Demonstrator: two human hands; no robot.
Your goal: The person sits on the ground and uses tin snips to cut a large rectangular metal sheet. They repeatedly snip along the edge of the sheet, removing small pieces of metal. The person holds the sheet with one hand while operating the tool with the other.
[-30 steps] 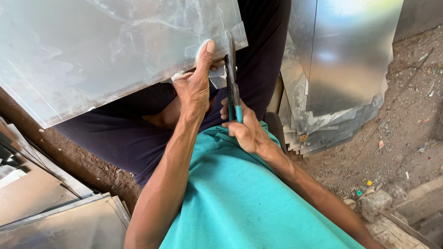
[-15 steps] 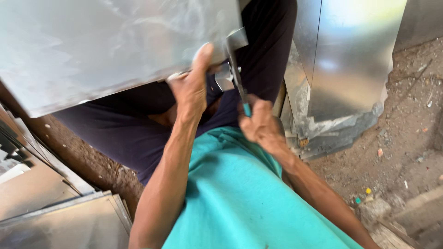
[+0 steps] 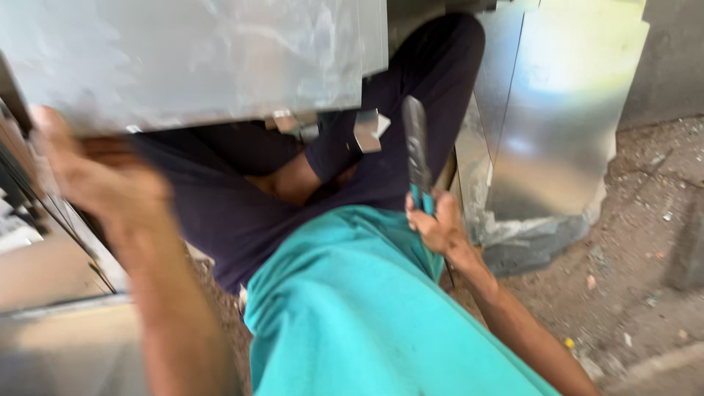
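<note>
Hands sit well apart: the left hand [image 3: 88,176], blurred at the left of the scene, is under the near left edge of the large flat sheet of dull grey galvanised metal [image 3: 191,59]; whether its fingers are spread or curled on the sheet I cannot tell. The right hand [image 3: 436,224] is closed in a fist around the teal handles of the metal snips [image 3: 418,158], whose dark, narrow blades point up and away, just right of the sheet's near right corner and apart from it. The sheet lies across the person's lap, over dark navy trousers [image 3: 242,198], its surface smooth with a cloudy sheen. A small bent metal offcut [image 3: 367,130] hangs below its near edge. To the right stands a folded, shiny sheet-metal panel [image 3: 557,117] on a gritty dirt floor [image 3: 645,242].
</note>
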